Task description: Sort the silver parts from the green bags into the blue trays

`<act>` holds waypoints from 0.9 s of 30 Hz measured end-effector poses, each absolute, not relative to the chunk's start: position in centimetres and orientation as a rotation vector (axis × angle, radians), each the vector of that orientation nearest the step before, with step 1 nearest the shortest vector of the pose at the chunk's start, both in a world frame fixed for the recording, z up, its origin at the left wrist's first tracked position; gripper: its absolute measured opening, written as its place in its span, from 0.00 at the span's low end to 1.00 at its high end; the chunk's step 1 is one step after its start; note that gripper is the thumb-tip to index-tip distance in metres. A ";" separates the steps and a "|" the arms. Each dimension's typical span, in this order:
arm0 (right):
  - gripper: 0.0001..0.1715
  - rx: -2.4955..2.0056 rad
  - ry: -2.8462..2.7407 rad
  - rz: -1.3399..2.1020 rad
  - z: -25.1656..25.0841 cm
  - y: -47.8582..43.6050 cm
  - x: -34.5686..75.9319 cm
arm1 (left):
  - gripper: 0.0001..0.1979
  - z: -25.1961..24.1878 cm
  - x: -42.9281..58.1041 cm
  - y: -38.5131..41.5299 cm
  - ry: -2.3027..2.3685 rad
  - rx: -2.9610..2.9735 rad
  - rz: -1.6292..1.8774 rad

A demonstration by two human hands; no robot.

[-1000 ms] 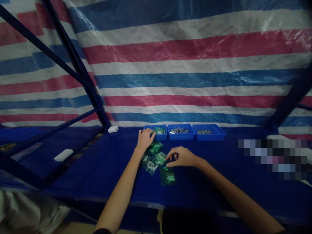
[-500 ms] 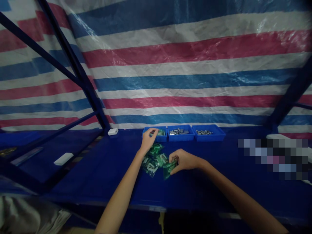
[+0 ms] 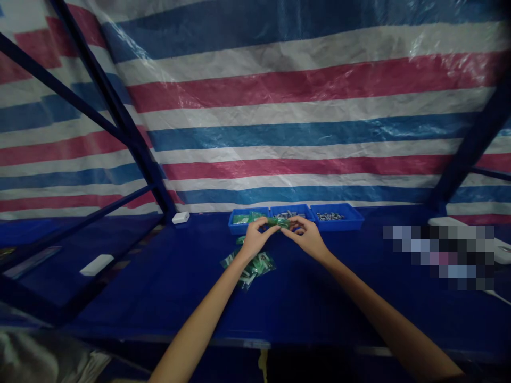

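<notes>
Between my two hands is a small green plastic bag (image 3: 278, 222), pinched at either end above the table. My left hand (image 3: 255, 235) grips its left side with thumb and fingers. On the other side, my right hand (image 3: 306, 236) has its fingertips closed on the bag. What the bag contains is too small to make out. A pile of green bags with white and dark pieces (image 3: 255, 266) lies on the table below my left hand, partly covered by that wrist.
Behind my hands stand three blue trays: a left tray (image 3: 235, 229) with green bags, a middle tray (image 3: 305, 208) and a right tray (image 3: 351, 218) with small metal parts. White boxes (image 3: 180, 217) lie left. A blue frame post (image 3: 154, 183) rises there. A pixelated patch covers the right side.
My left hand has come from the left tray and now grips the bag. My right hand has lifted the bag from beside the pile, up and toward the trays.
</notes>
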State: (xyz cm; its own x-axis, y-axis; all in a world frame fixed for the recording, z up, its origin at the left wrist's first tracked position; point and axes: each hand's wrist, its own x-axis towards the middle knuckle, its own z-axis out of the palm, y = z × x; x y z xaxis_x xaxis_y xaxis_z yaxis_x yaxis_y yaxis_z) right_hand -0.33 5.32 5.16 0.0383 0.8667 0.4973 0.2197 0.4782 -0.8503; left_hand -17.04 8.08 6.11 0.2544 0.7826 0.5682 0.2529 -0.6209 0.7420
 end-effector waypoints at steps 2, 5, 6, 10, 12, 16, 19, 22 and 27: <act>0.09 -0.952 -1.493 0.534 5.3 5.2 -0.1 | 0.06 6.3 -17.2 8.1 0.885 2.082 1.428; 0.04 -0.915 -1.537 0.288 5.6 5.0 0.3 | 0.11 6.4 -17.5 7.9 0.860 2.307 1.479; 0.07 -0.915 -1.551 0.219 5.7 4.9 0.5 | 0.14 6.5 -17.6 7.8 0.876 2.391 1.489; 0.09 -0.941 -1.592 0.121 5.6 4.8 0.8 | 0.15 6.5 -17.6 7.5 0.952 2.556 1.488; 0.03 -0.980 -1.570 0.171 5.6 4.9 0.8 | 0.09 6.5 -17.5 7.6 0.990 2.505 1.479; 0.17 -1.049 -1.483 0.348 5.5 5.0 0.4 | 0.15 6.2 -17.5 8.4 1.150 2.223 1.535; 0.19 -1.072 -1.486 0.411 5.3 5.0 0.1 | 0.21 5.6 -18.4 9.5 1.333 1.971 1.582; 0.18 -1.102 -1.510 0.434 5.3 5.0 0.1 | 0.18 5.1 -19.5 10.7 1.457 1.854 1.584; 0.15 -1.127 -1.518 0.452 5.4 4.8 0.0 | 0.09 4.6 -20.4 12.5 1.665 1.954 1.548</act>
